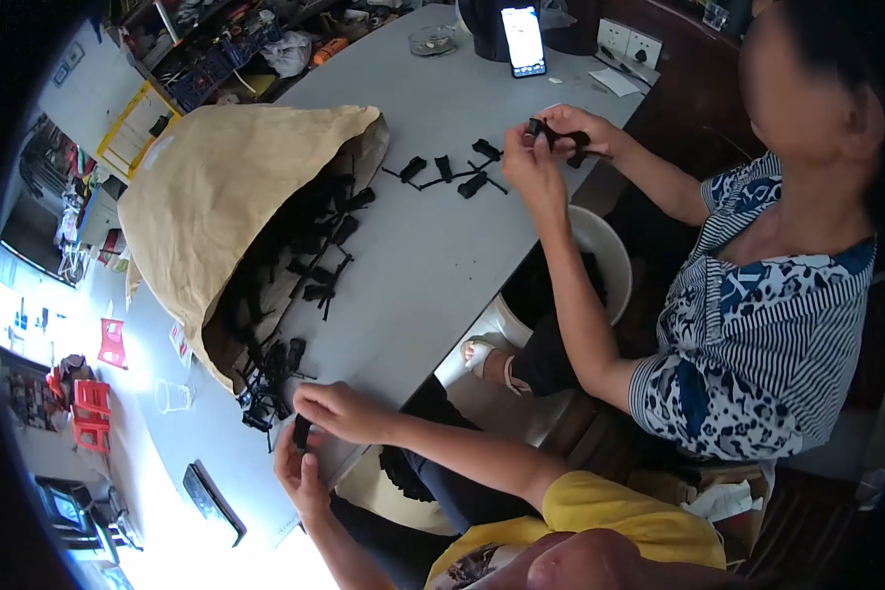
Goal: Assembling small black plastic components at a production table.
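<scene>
Over the near edge of the grey table, my left hand (pixel 303 474) is closed on a small black plastic part (pixel 302 433). My right hand (pixel 340 413) reaches the same part from above, fingers bent against it. Its exact kind is hidden by my fingers. Just beyond my hands, a heap of black plastic parts with thin stems (pixel 264 393) spills from the mouth of a large brown paper sack (pixel 236 187) lying on its side.
At right a co-worker's hands (pixel 551 147) hold a black part above a white bucket (pixel 615 261). Several black parts (pixel 472 184) lie before them. A lit phone (pixel 523 41) stands at the far end. A clear cup (pixel 174 395) and dark flat device (pixel 213 503) rest left of me.
</scene>
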